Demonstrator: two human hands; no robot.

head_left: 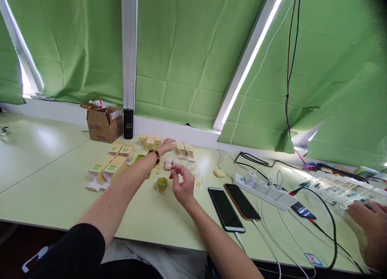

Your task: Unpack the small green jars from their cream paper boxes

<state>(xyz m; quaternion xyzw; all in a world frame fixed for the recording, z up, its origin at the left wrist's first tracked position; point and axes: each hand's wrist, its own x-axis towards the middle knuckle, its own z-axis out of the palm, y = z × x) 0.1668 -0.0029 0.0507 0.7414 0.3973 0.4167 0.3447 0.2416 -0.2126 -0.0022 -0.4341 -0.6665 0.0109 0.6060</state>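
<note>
My left hand [167, 146] reaches across the table, its fingers stretched out beside a pair of small cream boxes [184, 150]; I see nothing in it. A beaded bracelet [157, 155] circles that wrist. My right hand [183, 185] is closed in a pinch, thumb against forefinger; whatever lies between the tips is too small to make out. Just left of it stands a small clear jar with a green lid [162, 184]. Pale pink pieces [168, 163] lie beyond my right fingertips. Several clear cups with yellow bits [198, 180] sit to their right.
More cream boxes [115, 168] stand at left, others [150, 142] behind. A cardboard carton [104, 125] and black tumbler [128, 124] line the back. Two phones [226, 209] [242, 201], a power strip [266, 191] and cables spread rightward. Another person's hand [369, 218] touches clear packages [338, 190].
</note>
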